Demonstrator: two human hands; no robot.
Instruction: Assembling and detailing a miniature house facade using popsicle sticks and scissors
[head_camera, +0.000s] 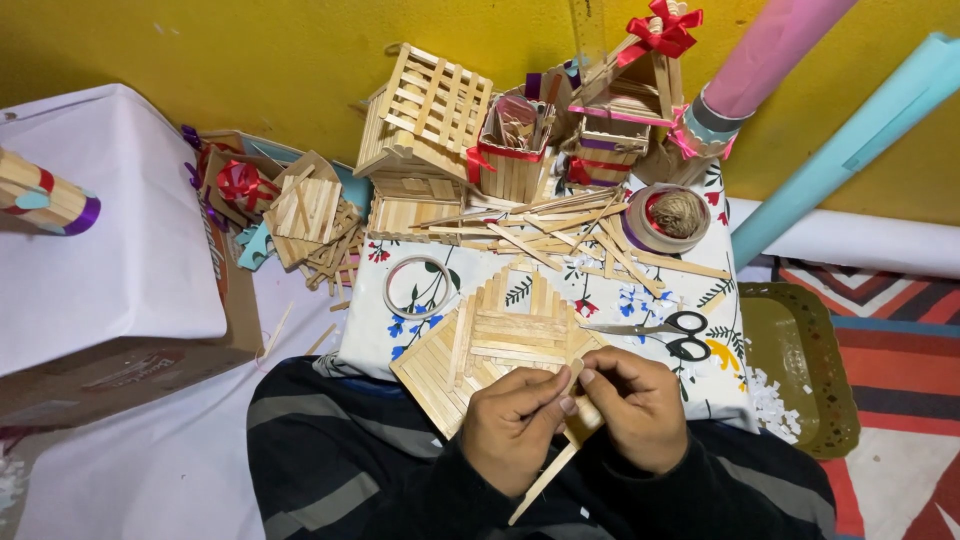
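Note:
Both my hands meet at the near edge of a small floral-covered table (400, 325). My left hand (512, 425) and my right hand (636, 408) pinch a wooden craft stick (548, 482) that slants down towards my lap. Just beyond my fingers lies a flat diamond-shaped panel of glued craft sticks (495, 345). My fingers touch its near corner.
Scissors (668, 330) lie right of the panel, a tape ring (418, 285) left of it. Loose sticks (560, 235), a twine spool (675, 213) and stick houses (425, 130) fill the back. A cardboard box (110, 260) stands left, a green tray (800, 370) right.

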